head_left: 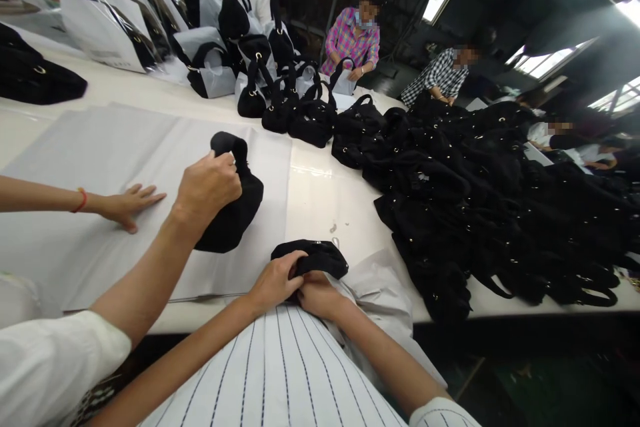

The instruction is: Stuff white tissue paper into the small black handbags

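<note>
At the table's front edge, close to my body, lies a small black handbag (327, 255). My left hand (275, 280) grips its near left side, thumb on top of the fabric. Right beside it, my right hand (320, 295) is closed on the bag's near edge; its fingertips are partly hidden under the black cloth. Crumpled pale paper (380, 280) lies to the right of the bag and hangs over the edge by my right forearm.
A co-worker's hand (210, 177) at left grips another black bag (235, 213) over stacked white paper sheets (150, 140); another hand (130, 205) lies flat there. Black bags (450, 180) are heaped at right. Paper-stuffed bags (313, 120) line the back, near several people.
</note>
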Available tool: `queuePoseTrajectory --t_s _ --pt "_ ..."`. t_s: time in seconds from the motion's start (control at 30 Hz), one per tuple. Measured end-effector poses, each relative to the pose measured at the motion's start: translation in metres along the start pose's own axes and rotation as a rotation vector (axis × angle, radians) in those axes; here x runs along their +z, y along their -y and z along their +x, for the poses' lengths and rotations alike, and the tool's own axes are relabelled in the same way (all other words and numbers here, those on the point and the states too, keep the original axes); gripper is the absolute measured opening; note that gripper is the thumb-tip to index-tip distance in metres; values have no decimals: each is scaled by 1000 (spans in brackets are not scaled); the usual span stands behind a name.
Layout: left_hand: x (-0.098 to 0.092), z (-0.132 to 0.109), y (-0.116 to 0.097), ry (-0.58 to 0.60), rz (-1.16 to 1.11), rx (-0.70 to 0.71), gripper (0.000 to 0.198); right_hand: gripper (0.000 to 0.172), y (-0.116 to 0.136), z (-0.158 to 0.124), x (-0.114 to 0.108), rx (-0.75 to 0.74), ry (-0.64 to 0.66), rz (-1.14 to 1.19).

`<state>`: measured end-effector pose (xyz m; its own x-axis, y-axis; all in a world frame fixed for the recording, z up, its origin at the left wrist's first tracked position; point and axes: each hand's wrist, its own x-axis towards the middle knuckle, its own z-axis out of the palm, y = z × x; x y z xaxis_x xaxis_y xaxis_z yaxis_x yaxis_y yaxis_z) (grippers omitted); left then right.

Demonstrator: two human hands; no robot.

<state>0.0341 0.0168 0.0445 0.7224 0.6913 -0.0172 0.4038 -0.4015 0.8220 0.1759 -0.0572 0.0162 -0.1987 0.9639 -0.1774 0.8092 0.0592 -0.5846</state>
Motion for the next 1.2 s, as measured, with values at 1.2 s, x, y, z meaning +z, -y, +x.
queuePoseTrajectory --t_s 1.2 --pt "64 28 -31 246 -471 -354 27 27 -69 2 -22 464 -1010 1261"
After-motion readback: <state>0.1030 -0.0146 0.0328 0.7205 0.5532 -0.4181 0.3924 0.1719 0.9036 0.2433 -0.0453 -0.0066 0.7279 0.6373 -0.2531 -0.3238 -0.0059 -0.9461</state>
